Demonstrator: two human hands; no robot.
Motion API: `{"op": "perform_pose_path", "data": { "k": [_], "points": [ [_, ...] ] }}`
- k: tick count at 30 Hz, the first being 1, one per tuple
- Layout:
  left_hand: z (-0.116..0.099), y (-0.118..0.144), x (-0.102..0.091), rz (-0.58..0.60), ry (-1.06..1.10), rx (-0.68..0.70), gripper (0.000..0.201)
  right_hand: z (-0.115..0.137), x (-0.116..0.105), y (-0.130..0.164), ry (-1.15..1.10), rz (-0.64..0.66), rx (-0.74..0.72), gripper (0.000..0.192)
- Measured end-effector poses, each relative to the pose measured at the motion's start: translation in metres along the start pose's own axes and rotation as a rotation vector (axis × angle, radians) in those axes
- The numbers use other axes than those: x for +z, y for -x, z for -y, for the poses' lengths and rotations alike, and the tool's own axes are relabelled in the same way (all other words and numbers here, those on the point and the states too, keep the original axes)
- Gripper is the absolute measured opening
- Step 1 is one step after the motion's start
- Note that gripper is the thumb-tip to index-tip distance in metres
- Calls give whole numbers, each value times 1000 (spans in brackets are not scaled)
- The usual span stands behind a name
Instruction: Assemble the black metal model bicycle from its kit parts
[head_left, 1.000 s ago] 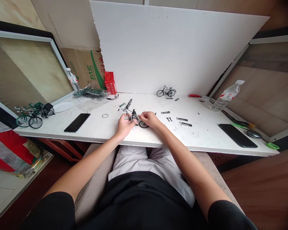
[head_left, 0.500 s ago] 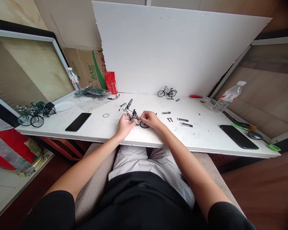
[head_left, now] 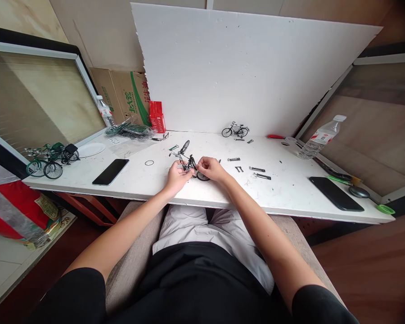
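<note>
A small black model bicycle stands tilted on the white table, front wheel raised toward the back. My left hand grips its frame from the left. My right hand pinches at the rear wheel and frame from the right. Several small dark metal parts lie on the table just right of my hands. A thin black ring lies to the left.
A finished black model bicycle stands by the white board at the back. Green model bicycles sit at the far left edge. Black phones lie at left and right. A water bottle stands at right, another at back left.
Both hands stay on the model bicycle with only small finger shifts; the view has drifted slightly.
</note>
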State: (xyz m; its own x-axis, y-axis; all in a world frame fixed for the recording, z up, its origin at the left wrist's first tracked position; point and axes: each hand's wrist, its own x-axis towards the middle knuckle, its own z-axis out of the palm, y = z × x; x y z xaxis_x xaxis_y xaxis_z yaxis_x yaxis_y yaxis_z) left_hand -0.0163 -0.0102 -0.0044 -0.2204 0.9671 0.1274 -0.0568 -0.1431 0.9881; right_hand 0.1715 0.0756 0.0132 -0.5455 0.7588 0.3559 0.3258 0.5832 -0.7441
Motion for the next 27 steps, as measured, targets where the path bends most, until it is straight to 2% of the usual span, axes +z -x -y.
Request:
{"op": "perform_pose_path", "data": {
  "k": [5, 12, 14, 17, 21, 27],
  "points": [
    [1, 0, -1, -8, -15, 2, 59, 2, 0, 1, -18, -13, 104, 51],
    [0, 1, -1, -7, -24, 0, 60, 4, 3, 0, 67, 1, 102, 74],
    [-1, 0, -1, -10, -16, 2, 60, 5, 2, 0, 62, -6, 77, 71],
    [1, -2, -1, -39, 17, 1, 61, 7, -1, 1, 42, -40, 6, 54],
    [5, -6, -2, -60, 46, 7, 64, 11, -3, 2, 11, -60, -7, 42],
    [6, -5, -2, -45, 30, 9, 65, 9, -3, 1, -16, -38, -6, 52]
  ]
}}
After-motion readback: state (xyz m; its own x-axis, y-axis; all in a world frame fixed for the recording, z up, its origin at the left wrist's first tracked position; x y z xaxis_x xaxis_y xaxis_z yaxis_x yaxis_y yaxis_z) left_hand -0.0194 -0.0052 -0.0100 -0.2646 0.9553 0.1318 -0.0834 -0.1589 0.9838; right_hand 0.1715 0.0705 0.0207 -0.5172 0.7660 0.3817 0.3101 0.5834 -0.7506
